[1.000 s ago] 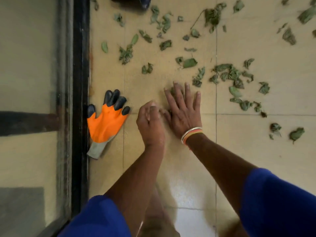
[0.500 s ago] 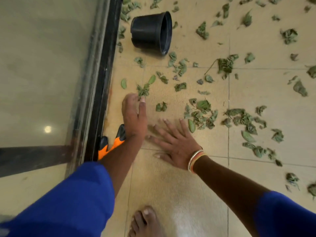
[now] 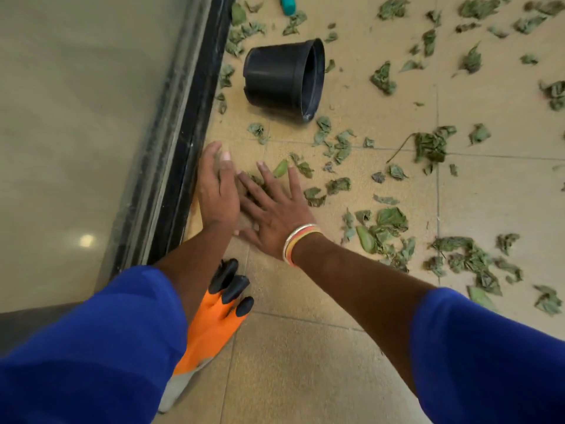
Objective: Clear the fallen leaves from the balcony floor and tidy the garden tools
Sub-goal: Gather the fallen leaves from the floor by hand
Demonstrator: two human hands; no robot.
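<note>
Glove: an orange glove (image 3: 214,327) with black fingertips lies flat on the floor (image 3: 305,371), nearest, partly under the left forearm; not tidied yet.
Left hand: the left hand (image 3: 217,186) stands on its edge, fingers straight and released, grasping nothing, just beside the door frame (image 3: 186,130).
Right hand: the right hand (image 3: 273,209) lies palm down, fingers spread and relaxed, touching the left hand; a few leaves sit under and between its fingers.
Progress: early, by my judgement. The hands are scraping a small lot together, and no gathered pile or bag shows.
Leaves: leaves (image 3: 391,220) are scattered across the tiles to the right and far, thickest right of the right wrist.
Edges: the black frame walls off the whole left side, with glass behind it; open room for sweeping lies right and far.
Pot: a black pot (image 3: 281,76) lies on its side, mouth facing right, beyond the hands, near the frame, with leaves around it.
Tool: a teal handle end (image 3: 288,4) shows at the far edge, cut off; which tool, I cannot tell.
</note>
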